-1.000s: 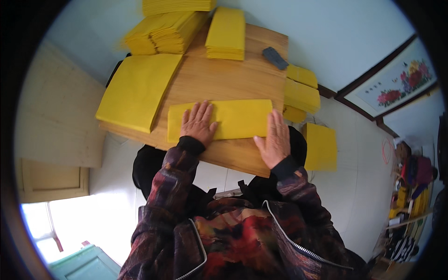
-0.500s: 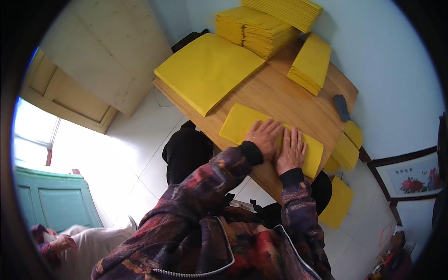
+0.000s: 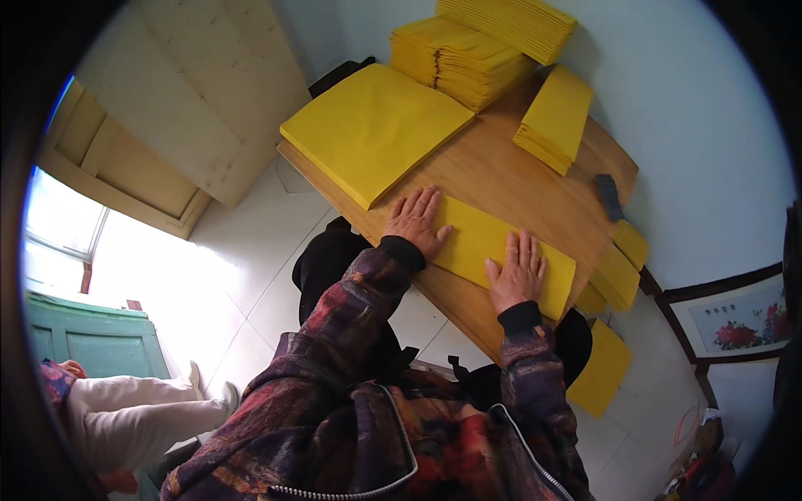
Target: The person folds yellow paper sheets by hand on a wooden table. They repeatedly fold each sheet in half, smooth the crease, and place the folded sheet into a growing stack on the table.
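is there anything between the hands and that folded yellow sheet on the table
Nothing visible. The left hand and the right hand both lie flat, fingers spread, directly on the folded yellow sheet at the near edge of the wooden table. The yellow stacks sit farther back.

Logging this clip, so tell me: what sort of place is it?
Probably a home room used for paper handwork: a wooden table stacked with yellow paper, white tiled floor, a framed flower picture leaning on the wall.

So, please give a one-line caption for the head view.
Both hands, left hand and right hand, press a folded yellow paper sheet on a wooden table.
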The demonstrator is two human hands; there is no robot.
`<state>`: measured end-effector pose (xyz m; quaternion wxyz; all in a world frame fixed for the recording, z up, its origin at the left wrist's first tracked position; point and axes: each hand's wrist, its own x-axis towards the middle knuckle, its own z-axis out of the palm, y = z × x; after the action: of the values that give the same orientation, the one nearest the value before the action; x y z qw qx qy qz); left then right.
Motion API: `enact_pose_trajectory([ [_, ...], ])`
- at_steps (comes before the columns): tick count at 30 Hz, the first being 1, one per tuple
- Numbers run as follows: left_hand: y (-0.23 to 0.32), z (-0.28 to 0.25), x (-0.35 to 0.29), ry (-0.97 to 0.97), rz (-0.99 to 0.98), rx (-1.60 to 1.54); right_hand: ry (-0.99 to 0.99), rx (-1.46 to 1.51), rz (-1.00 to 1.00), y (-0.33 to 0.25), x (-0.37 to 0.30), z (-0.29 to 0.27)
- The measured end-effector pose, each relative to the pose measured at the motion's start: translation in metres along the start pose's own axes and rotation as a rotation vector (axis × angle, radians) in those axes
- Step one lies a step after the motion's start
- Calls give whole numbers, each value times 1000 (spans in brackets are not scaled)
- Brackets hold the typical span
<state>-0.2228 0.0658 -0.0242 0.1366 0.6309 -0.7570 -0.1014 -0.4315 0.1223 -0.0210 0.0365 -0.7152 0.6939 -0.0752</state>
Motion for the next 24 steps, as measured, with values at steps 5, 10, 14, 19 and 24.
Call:
enact_pose_trajectory([
  [5,-4,7,2,27,-73,17,-24,47,39,6,0,0],
  [10,-4,10,4,21,-84,79,16,-5,106,-5,1,2],
  [14,-4,11,6,20,-74,119,50,189,-164,-66,7,18],
  [19,-6,12,7,17,-75,134,50,198,-55,-37,10,19],
  [24,-9,15,5,15,-65,122,74,80,133,47,-20,-1],
])
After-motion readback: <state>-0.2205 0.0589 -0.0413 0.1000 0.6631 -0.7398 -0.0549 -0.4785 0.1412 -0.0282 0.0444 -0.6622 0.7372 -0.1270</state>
